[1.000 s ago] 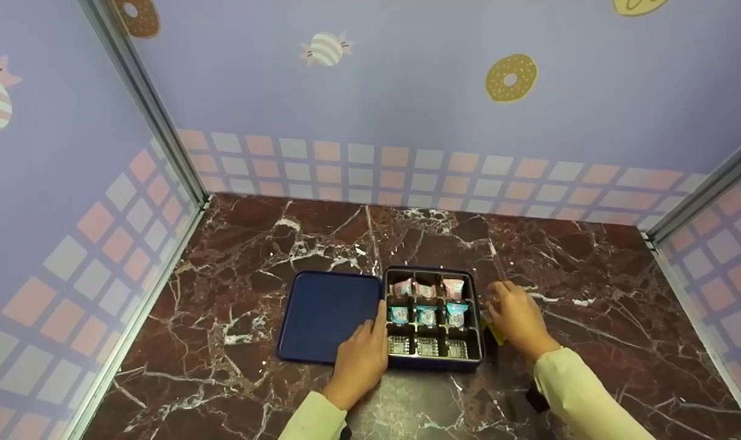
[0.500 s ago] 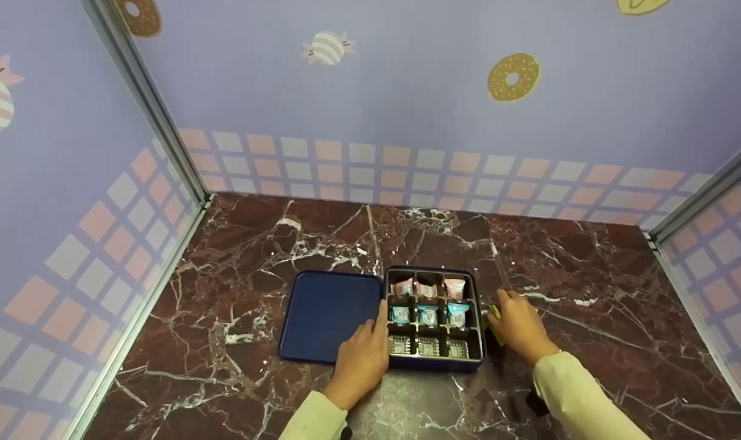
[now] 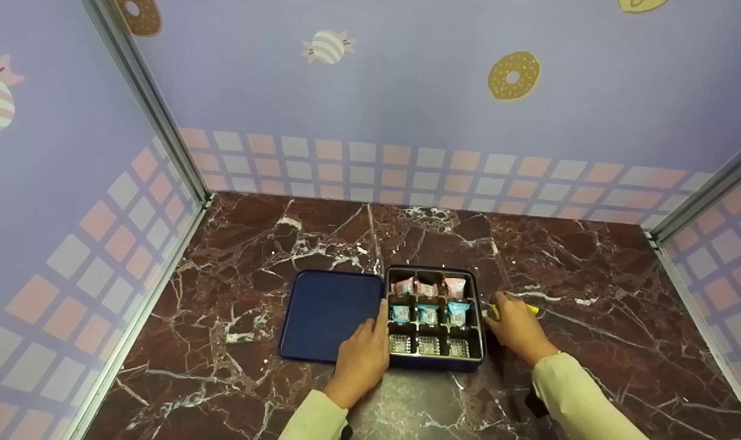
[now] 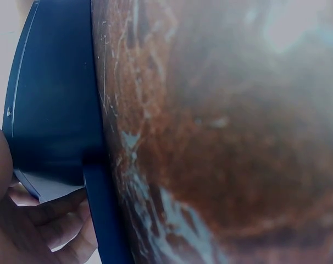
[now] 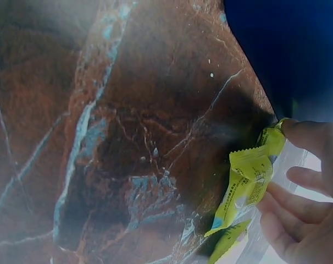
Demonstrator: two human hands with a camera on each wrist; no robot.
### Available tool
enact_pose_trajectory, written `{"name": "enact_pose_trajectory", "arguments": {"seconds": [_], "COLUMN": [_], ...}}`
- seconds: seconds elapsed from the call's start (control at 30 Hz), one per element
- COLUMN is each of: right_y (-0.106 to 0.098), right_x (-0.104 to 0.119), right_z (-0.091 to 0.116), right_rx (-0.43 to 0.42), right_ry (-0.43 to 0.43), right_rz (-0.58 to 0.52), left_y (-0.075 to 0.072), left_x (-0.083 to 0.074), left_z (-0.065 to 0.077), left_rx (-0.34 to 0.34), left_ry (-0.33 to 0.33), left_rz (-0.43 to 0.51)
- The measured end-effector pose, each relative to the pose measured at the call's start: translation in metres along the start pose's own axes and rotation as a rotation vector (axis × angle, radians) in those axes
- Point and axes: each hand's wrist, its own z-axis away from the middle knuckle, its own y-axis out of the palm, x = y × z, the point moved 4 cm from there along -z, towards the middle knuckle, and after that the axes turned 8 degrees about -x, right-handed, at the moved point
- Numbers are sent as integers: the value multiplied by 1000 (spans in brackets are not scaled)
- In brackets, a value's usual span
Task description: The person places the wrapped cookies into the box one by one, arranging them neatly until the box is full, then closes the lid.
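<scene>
Head view, right fingers [image 3: 503, 305] gripping yellow packets [image 3: 532, 308] beside box [image 3: 434, 364], left fingers [image 3: 381, 318] against it, overlapping blue lid [image 3: 326, 315]

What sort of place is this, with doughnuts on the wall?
It looks like a small booth, maybe a display or work stall: decorated walls on three sides, metal-looking corner posts, and a marble-patterned tabletop.

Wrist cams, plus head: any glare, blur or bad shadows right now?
Left wrist: bright glare at top right on the marble tabletop, texture soft there; right wrist: pale haze upper left, dark shadow beside the blue box, near the yellow packets; head: mild sheen on the tabletop below the box, print on the wrapped candies too small to read.
</scene>
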Motion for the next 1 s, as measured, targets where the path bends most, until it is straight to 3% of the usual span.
{"name": "enact_pose_trajectory", "arguments": {"seconds": [0.43,0.7,1.0], "right_y": [3,3,0], "right_x": [-1,0,0], "right_z": [1,5,5], "right_rx": [-41,-54,-34], "right_ry": [-17,-56,-25], "right_rz": [-61,-47,-66], "left_y": [1,0,0], "left_x": [1,0,1], "left_z": [0,1,0], "left_rx": [53,35,54], "left_ry": [-28,-32,-41], "left_rz": [20,28,31]}}
